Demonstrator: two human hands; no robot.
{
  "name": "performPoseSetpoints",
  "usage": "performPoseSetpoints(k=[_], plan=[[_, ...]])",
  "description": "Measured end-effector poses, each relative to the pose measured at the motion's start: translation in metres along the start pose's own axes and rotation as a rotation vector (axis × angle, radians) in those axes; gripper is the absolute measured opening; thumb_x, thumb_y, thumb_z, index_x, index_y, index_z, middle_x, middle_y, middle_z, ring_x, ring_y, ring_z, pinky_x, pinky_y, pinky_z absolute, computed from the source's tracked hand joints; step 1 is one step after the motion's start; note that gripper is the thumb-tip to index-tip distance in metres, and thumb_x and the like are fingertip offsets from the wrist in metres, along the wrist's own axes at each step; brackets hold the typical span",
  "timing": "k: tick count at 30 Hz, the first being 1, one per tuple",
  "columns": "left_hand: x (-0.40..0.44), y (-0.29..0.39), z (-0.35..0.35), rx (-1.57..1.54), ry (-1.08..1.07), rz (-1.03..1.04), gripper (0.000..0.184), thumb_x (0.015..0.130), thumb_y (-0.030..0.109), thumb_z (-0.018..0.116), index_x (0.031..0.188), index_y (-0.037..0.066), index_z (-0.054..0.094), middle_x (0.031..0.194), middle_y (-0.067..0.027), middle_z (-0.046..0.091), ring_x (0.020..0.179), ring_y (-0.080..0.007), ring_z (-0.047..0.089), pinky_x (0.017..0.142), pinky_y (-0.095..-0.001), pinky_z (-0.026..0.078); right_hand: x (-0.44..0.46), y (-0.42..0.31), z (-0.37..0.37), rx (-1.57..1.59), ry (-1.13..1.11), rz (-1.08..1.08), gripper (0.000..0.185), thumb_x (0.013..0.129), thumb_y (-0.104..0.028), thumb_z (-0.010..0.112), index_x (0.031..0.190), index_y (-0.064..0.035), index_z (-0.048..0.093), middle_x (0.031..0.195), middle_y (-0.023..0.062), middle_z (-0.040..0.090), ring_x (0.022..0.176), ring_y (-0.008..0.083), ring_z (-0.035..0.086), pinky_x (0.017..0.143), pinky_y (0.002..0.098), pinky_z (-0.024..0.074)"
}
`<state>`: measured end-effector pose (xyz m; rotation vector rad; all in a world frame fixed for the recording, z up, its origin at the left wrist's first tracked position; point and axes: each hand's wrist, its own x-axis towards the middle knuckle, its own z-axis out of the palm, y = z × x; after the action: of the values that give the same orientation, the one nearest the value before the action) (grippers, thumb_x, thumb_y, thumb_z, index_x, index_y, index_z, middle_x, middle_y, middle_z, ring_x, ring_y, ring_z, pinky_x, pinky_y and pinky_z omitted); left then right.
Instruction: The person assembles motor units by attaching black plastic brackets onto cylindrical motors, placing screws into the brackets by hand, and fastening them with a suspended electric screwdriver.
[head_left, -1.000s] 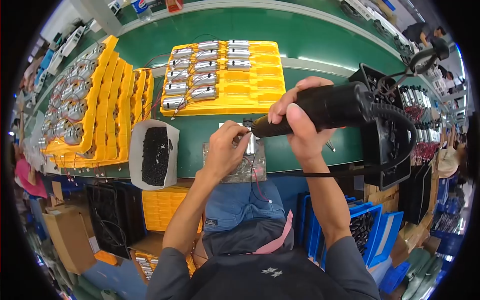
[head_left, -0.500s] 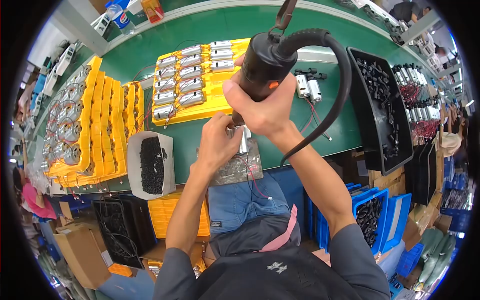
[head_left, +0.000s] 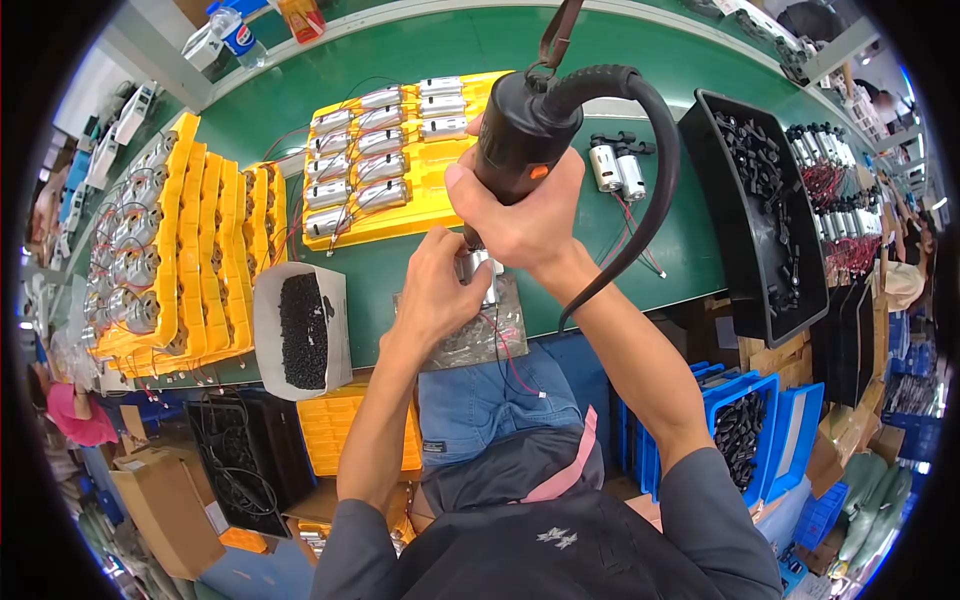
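My right hand (head_left: 525, 205) is wrapped round a black electric screwdriver (head_left: 520, 140) with an orange switch, held nearly upright. A thick cable curves away from its top, and a strap holds it from above. The tool's lower end points down at a silver motor (head_left: 485, 278); my fingers hide the exact contact. Closed round that motor, my left hand (head_left: 440, 285) keeps it over a metal plate (head_left: 470, 340) at the table's near edge. Red and black wires trail from the motor toward my lap.
A yellow tray (head_left: 430, 195) of silver motors lies ahead. Stacked yellow trays (head_left: 215, 250) and a white box (head_left: 340, 340) of small black pieces stand left. Two motors (head_left: 630, 178) with black parts lie right, beside a black bin (head_left: 730, 260). Blue bins (head_left: 800, 430) stand below.
The screwdriver and my right hand have shifted very slightly left. My left hand still holds the motor, of which a little more shows between the fingers.
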<state>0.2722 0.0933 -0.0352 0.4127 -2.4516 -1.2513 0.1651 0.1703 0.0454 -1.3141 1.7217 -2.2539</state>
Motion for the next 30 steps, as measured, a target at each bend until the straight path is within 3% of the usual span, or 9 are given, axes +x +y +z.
performPoseSetpoints(k=[4,7,10,13,17,18,30], plan=[[-0.006,0.004,-0.003,-0.062,-0.002,-0.036,0.043,0.07,0.018,0.073,0.104,-0.003,0.057,0.098,-0.0178,0.056,0.091,-0.0335,0.057,0.077,-0.0392,0.046,-0.001,0.0,0.002,0.05,0.024,0.056,0.029,0.076,0.0,0.066,0.101,0.0045,0.053,0.069,0.0028,0.059,0.058,0.0078,0.056,0.052,0.0236,0.0463],[-0.006,0.015,-0.019,0.252,0.007,0.189,0.067,0.062,0.025,0.079,0.119,0.002,0.052,0.111,-0.0175,0.055,0.11,-0.0328,0.05,0.095,-0.0405,0.037,0.001,0.002,0.002,-0.023,0.014,-0.023,0.028,0.075,0.0,0.067,0.099,0.0047,0.054,0.069,0.0027,0.059,0.058,0.0077,0.056,0.054,0.0232,0.0465],[-0.001,-0.006,-0.024,0.145,-0.22,0.16,0.084,0.054,0.03,0.083,0.125,0.004,0.047,0.12,-0.0171,0.053,0.12,-0.0313,0.042,0.105,-0.0412,0.026,0.002,0.001,0.003,-0.058,0.001,-0.032,0.028,0.074,0.0,0.066,0.099,0.0048,0.054,0.069,0.0026,0.06,0.058,0.0077,0.056,0.055,0.0229,0.0467],[0.001,-0.008,-0.022,0.019,-0.245,0.055,0.087,0.051,0.028,0.085,0.125,0.001,0.048,0.12,-0.018,0.053,0.119,-0.0328,0.045,0.103,-0.0404,0.031,0.006,0.001,0.006,-0.061,0.017,-0.108,0.022,0.073,0.0,0.067,0.092,0.0037,0.057,0.067,0.0013,0.059,0.058,0.007,0.055,0.053,0.023,0.0453],[0.006,-0.018,-0.017,-0.19,-0.207,0.128,0.089,0.049,0.018,0.088,0.124,-0.003,0.046,0.119,-0.0192,0.053,0.117,-0.0354,0.049,0.099,-0.0403,0.039,0.009,-0.006,0.009,-0.141,-0.085,-0.041,0.013,0.07,-0.005,0.069,0.075,-0.0011,0.058,0.059,-0.0008,0.055,0.053,0.0056,0.051,0.048,0.0235,0.0412],[0.005,-0.022,-0.017,-0.173,-0.242,0.067,0.09,0.049,0.019,0.088,0.125,-0.003,0.045,0.122,-0.02,0.051,0.117,-0.0336,0.049,0.1,-0.0403,0.039,0.009,-0.006,0.012,-0.096,-0.074,-0.046,0.015,0.068,-0.007,0.07,0.074,-0.0019,0.057,0.058,-0.0002,0.055,0.052,0.0064,0.05,0.048,0.024,0.0413],[0.004,-0.02,-0.017,-0.169,-0.26,0.031,0.097,0.049,0.021,0.09,0.13,-0.003,0.041,0.126,-0.019,0.05,0.117,-0.0301,0.051,0.099,-0.0394,0.042,0.01,0.002,0.014,-0.131,-0.097,-0.03,0.018,0.065,-0.009,0.07,0.077,-0.0024,0.059,0.06,0.0007,0.056,0.053,0.0078,0.05,0.05,0.0252,0.0432]])
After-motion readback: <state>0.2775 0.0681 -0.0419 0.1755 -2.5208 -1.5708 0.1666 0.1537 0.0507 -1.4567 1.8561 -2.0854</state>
